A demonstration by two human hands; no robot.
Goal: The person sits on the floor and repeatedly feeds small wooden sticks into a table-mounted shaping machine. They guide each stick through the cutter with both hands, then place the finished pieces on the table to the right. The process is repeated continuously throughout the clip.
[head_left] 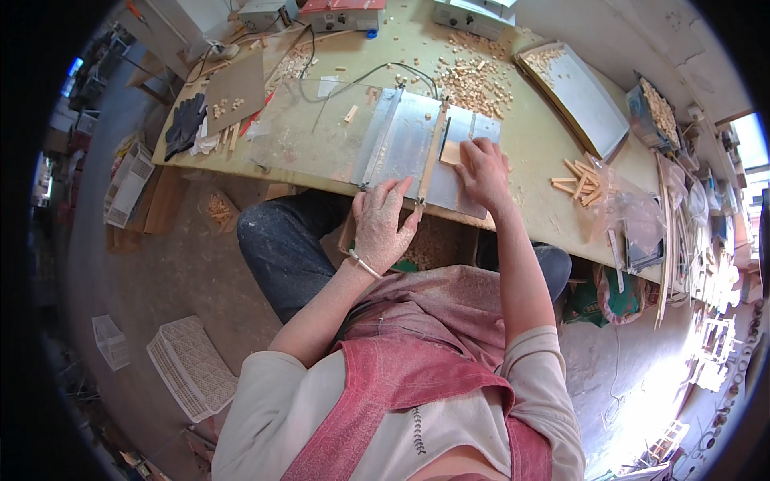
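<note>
A flat metal jig plate lies at the table's front edge, crossed by a thin wooden strip and a metal rail. My left hand rests at the plate's near edge, its fingers spread and holding nothing, with the fingertips close to the near end of the strip. On the right part of the plate, my right hand grips a small flat wooden block by its right side. The block lies just right of the strip. My right fingers and palm hide part of it. Wood dust coats my left hand.
Many small wooden pieces lie scattered behind the plate. A shallow metal tray and a pile of wooden sticks are on the right. Dark gloves and a brown board lie left. Control boxes line the back.
</note>
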